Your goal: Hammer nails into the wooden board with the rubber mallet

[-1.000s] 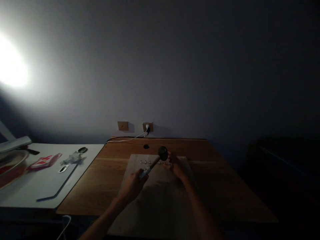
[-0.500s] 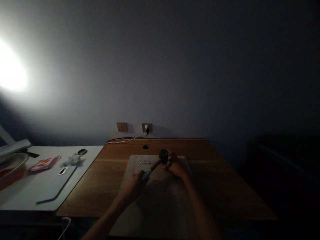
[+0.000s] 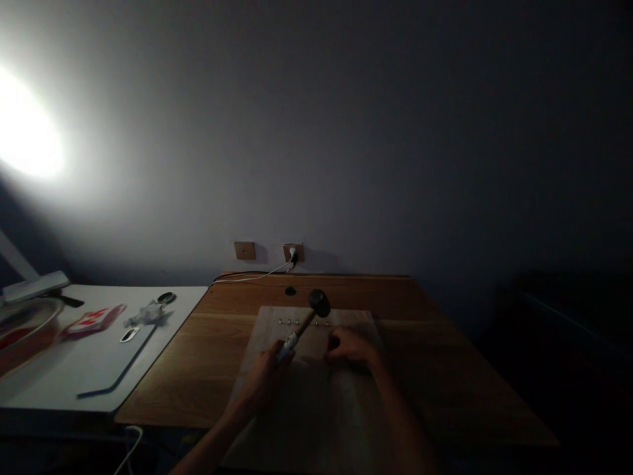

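My left hand (image 3: 267,371) is wrapped round the pale grip of a mallet (image 3: 319,303). Its dark head is raised over the far part of a wooden board (image 3: 291,415). A row of small shiny nails (image 3: 289,322) stands upright in the board near its far edge, partly hidden behind the mallet. Just right of the mallet and nearer to me, my right hand (image 3: 350,347) is low over the board with its fingers curled together. What is between those fingertips is too dark and small to make out.
The board lies on a brown wooden table (image 3: 173,369). To the left, a white table (image 3: 30,396) bears a kitchen scale (image 3: 111,363), a red-and-white packet (image 3: 96,320), a crumpled plastic bag (image 3: 148,314) and a large bowl (image 3: 30,330). A cable (image 3: 252,278) runs to a wall socket (image 3: 293,253).
My right hand has come back from beside the mallet head towards me, its fingers now curled in. The mallet head has shifted slightly left and up, uncovering nails on its right.
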Available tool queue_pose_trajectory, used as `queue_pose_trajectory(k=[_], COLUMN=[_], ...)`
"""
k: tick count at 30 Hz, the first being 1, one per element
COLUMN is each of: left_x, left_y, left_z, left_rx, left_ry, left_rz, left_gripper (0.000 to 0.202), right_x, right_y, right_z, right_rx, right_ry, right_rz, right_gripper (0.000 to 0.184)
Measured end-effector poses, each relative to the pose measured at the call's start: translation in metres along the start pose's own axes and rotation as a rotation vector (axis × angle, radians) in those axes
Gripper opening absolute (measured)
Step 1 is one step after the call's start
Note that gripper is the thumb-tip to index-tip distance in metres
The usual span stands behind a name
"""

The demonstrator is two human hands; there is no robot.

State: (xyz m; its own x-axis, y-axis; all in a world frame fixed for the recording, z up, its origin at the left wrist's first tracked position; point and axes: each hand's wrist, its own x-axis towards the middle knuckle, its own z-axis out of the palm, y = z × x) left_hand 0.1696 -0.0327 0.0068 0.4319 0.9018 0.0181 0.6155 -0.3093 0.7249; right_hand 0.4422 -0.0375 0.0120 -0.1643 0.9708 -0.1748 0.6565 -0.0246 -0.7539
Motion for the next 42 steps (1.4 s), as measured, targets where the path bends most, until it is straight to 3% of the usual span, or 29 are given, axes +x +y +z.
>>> queue_pose_trajectory(k=[5, 13, 22, 33, 42], left_x=[-0.001, 0.0, -0.002, -0.002, -0.001], left_y=[0.005, 0.003, 0.003, 0.004, 0.001], left_z=[-0.003, -0.003, -0.002, -0.001, 0.0], left_rx=[0.024, -0.041, -0.023, -0.013, -0.023], left_ry=[0.008, 0.015, 0.03, -0.006, 0.0], left_rz=[-0.016, 0.0, 0.011, -0.047, -0.021], left_gripper=[0.04, 0.046, 0.043, 0.04, 0.04], right_x=[0.0, 0.011, 0.022, 0.02, 0.014], right_y=[-0.004, 0.024, 0.053, 0.046, 0.03], right_z=[0.006, -0.012, -0.014, -0.009, -0.008], right_rx=[-0.02, -0.008, -0.048, -0.122, -0.132], right_ry=[-0.019, 0.381, 0.636, 0.535, 0.547], right_rz=[-0.037, -0.043, -0.098, -0.131, -0.08], right_gripper=[0.01, 0.015, 0.017, 0.023, 0.042])
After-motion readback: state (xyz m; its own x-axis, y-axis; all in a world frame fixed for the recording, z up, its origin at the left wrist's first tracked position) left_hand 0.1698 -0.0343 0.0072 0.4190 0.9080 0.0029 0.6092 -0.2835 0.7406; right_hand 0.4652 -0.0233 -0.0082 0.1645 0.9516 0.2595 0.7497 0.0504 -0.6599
